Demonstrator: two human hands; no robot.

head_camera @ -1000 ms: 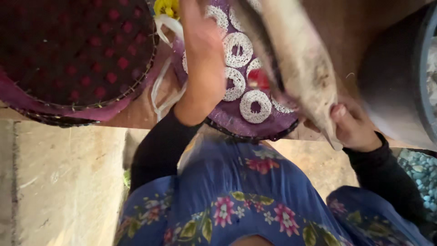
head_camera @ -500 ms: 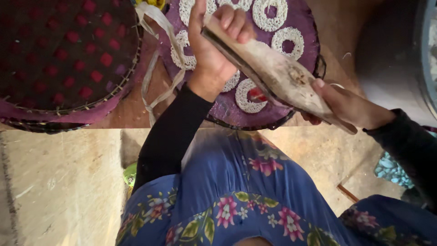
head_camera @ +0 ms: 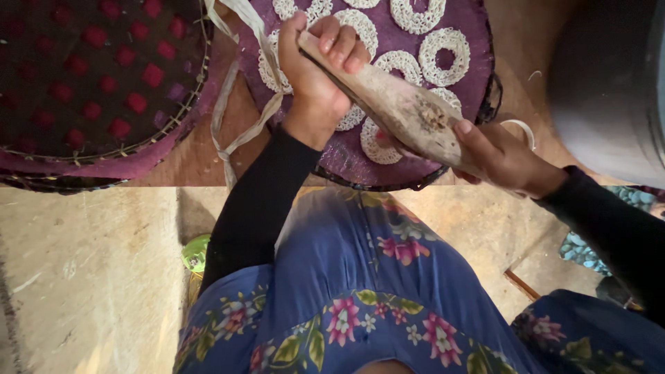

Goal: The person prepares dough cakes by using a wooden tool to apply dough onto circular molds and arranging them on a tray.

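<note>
Rough matt wood paddle point(head_camera: 402, 111), purple cloth tray cover point(head_camera: 478, 41), woven rim

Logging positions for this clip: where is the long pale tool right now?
In the head view, the tool is upper centre, held between left hand and right hand, above the purple tray of white rings.

Dim, soft daylight; deep shadow top left; slight blur at the edges.

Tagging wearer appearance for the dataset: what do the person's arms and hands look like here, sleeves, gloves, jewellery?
Both arms wear long, close-fitting black sleeves that end at the wrists: left sleeve, right sleeve. The left hand and right hand are bare, with no gloves. No rings, watch or markings can be made out. Below the arms is a blue floral skirt.
</note>
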